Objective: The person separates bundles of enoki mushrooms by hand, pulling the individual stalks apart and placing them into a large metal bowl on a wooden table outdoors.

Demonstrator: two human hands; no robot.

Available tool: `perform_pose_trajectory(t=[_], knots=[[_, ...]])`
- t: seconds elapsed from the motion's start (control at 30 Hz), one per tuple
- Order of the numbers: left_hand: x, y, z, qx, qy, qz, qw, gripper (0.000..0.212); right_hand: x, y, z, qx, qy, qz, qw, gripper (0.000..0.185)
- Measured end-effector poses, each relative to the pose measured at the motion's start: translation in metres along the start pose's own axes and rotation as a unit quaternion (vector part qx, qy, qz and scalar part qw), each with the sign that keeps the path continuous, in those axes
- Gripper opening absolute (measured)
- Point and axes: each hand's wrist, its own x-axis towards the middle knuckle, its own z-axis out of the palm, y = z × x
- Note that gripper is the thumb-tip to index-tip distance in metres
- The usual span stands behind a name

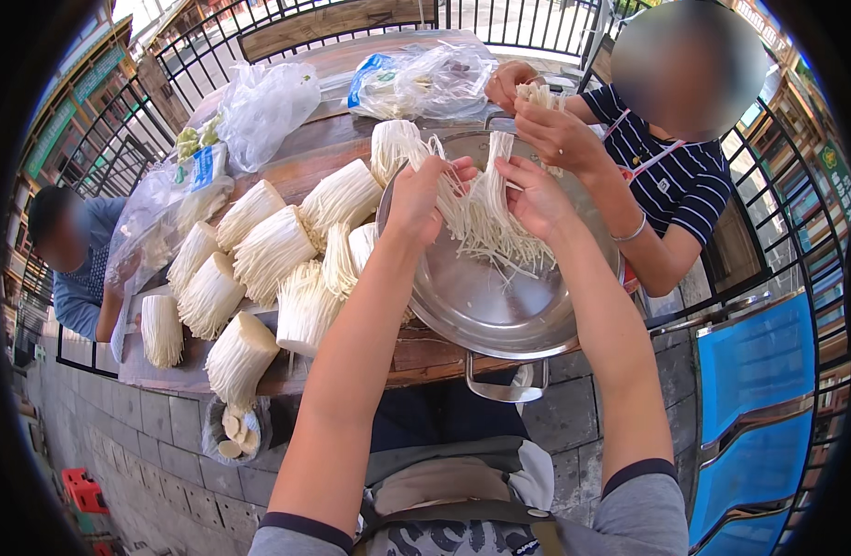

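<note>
Both my hands are over a wide stainless steel pot [495,316] at the table's near right edge. My left hand [422,198] grips thin white strands of enoki mushrooms. Between the fingers of my right hand [536,194] is an upright enoki clump [499,156], its strands hanging into the pot. Loose enoki strands [515,247] lie on the pot's bottom beneath my hands. Left of the pot, several thick enoki bundles [276,254] with trimmed flat ends are piled on the wooden table; one bundle [241,354] overhangs the front edge.
Across the pot, a co-worker's hands [554,132] hold another enoki clump. A second person [85,271] sits at the far left. Plastic bags [425,80] lie at the back. Below the table stands a lined bin [234,438] with cut-off discs. Blue seats [755,368] stand at right.
</note>
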Motion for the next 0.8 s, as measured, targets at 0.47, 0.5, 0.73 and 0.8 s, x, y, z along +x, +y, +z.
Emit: perform_pose_trajectory(t=[0.47, 0.5, 0.73, 0.8], knots=[[0.005, -0.014, -0.016, 0.355, -0.024, 0.075, 0.932, 0.015, -0.004, 0.005, 0.014, -0.096, -0.067, -0.013, 0.993, 0.022], [0.003, -0.014, -0.012, 0.409, -0.006, 0.103, 0.907, 0.015, -0.005, 0.005, 0.012, -0.102, -0.065, -0.015, 0.993, 0.022], [0.005, -0.008, -0.015, 0.313, 0.046, 0.08, 0.945, 0.017, 0.005, 0.009, 0.008, -0.083, -0.012, 0.002, 0.996, 0.019], [0.008, -0.009, -0.013, 0.193, 0.038, 0.073, 0.978, 0.015, 0.004, 0.005, 0.003, -0.055, 0.027, 0.004, 0.998, 0.017]])
